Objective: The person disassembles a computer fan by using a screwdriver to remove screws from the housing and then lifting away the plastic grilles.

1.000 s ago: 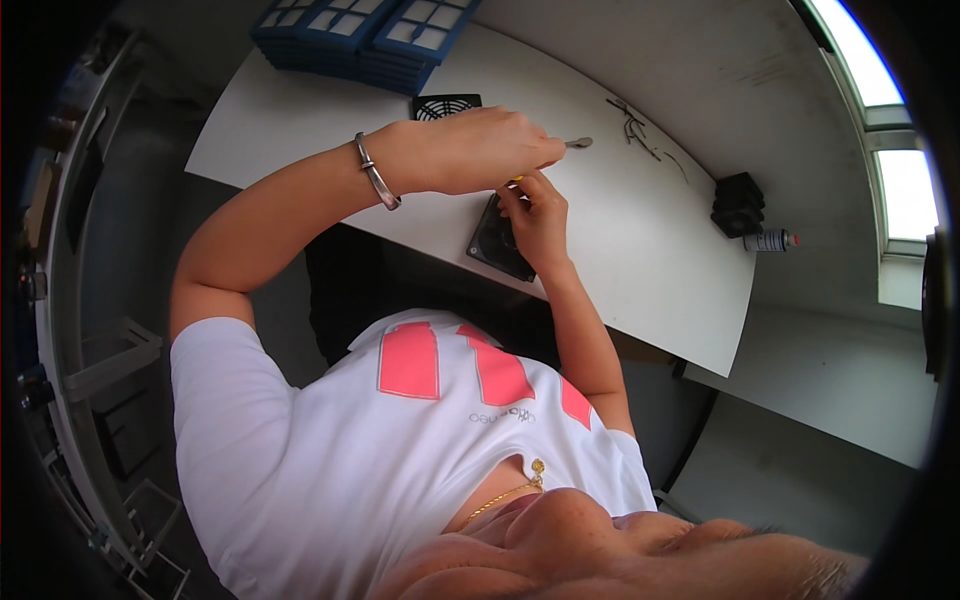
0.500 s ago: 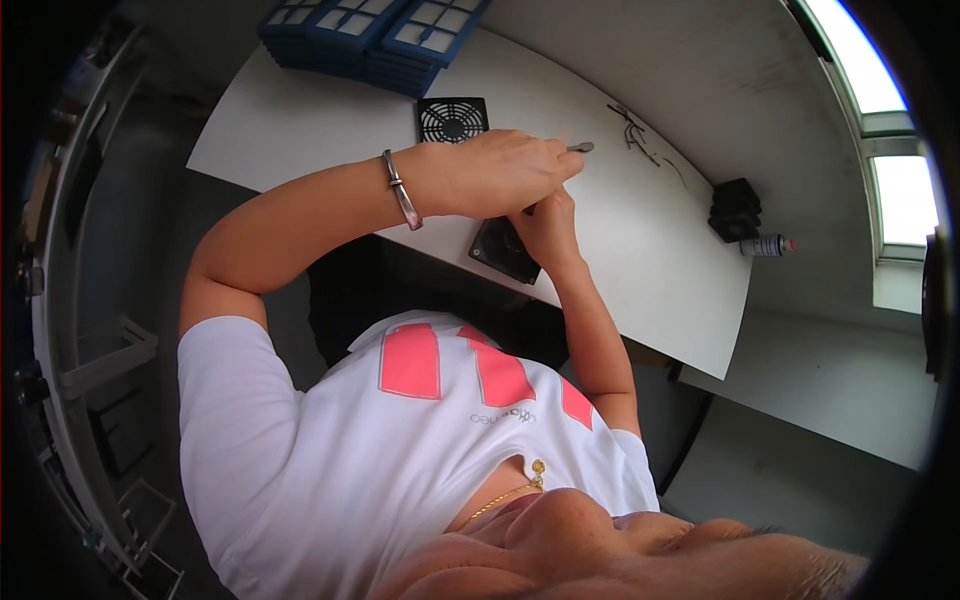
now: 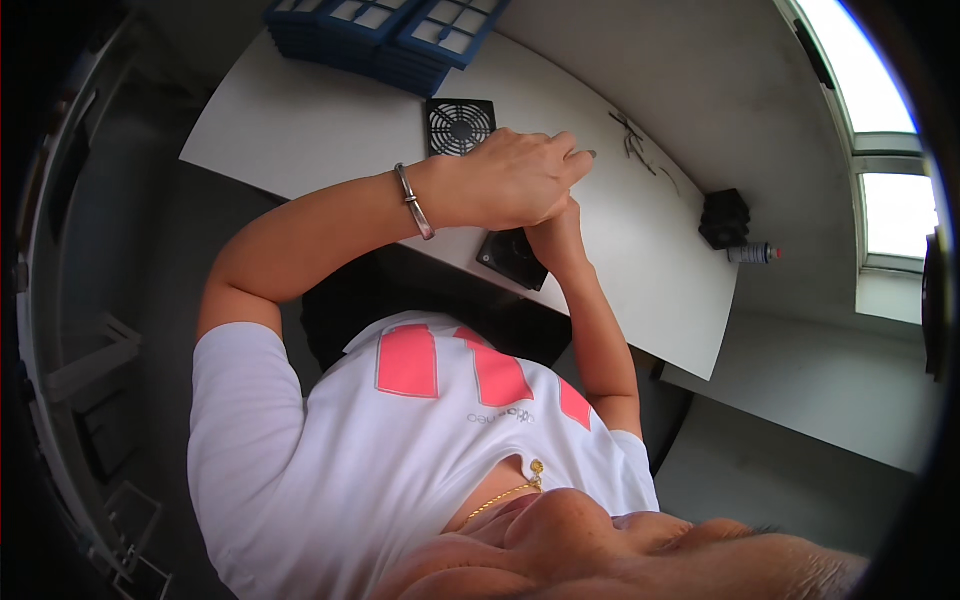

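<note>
My left hand (image 3: 515, 182), with a silver bangle at the wrist, is closed above the white table. A small grey end (image 3: 592, 154) sticks out past its fingers; it looks like part of a slim tool whose kind I cannot make out. Below and against it is my right hand (image 3: 557, 238), its fingers hidden behind the left. Beside the right wrist, a black square fan-like part (image 3: 511, 259) lies at the table's near edge, partly covered by the hands. Just beyond the left hand lies a black square fan grille (image 3: 460, 126) with ring-shaped slots.
Blue-framed panels (image 3: 430, 45) are stacked at the table's (image 3: 640, 270) far left. Several dark cable pieces (image 3: 632, 143) lie along the far edge. A pile of black parts (image 3: 724, 218) and a spray can (image 3: 752, 254) stand at the right end, near the window.
My left hand has turned a little, its fingers are raised, and less of the grey end shows. Both hands stay close together by the black part. The whole view has shifted slightly.
</note>
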The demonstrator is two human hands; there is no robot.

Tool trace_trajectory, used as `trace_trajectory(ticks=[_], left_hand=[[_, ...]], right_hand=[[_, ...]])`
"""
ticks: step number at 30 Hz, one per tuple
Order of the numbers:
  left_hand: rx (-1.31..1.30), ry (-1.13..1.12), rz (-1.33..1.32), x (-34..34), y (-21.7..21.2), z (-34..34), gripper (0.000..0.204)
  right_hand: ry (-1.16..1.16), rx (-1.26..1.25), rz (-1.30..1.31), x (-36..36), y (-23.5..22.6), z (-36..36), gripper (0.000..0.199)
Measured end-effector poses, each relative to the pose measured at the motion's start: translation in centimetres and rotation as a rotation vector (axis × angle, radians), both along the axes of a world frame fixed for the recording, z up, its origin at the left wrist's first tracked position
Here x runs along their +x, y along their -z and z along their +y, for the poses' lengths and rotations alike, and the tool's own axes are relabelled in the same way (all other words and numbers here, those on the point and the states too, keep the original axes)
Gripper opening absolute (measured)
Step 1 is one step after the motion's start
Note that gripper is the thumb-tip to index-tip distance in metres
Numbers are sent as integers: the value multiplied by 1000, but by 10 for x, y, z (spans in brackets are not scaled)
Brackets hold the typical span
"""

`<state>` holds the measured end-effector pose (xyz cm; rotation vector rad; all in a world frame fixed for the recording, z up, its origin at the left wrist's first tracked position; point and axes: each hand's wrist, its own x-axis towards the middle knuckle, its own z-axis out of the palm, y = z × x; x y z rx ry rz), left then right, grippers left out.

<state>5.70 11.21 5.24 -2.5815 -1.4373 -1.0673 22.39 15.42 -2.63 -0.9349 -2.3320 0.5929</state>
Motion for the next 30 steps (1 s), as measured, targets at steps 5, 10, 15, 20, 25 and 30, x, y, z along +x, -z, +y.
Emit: trace_trajectory(ticks=[5, 10, 15, 20, 25, 30], left_hand=[[-131, 124, 82, -9, 1, 15, 25], [-268, 59, 244, 3, -13, 12, 24], [25, 148, -22, 3, 9, 15, 18], [-112, 151, -19, -7, 3, 15, 17], [-74, 77, -61, -2, 12, 12, 21], [100, 14, -294, -13, 29, 8, 32]], right_hand=[[62, -38, -113, -5, -16, -9, 11], [85, -159, -235, -3, -19, -7, 11], [76, 63, -28, -2, -1, -7, 11], [98, -10, -39, 5, 2, -8, 12], [191, -57, -56, 6, 8, -10, 19], [182, -108, 37, 2, 0, -17, 19]])
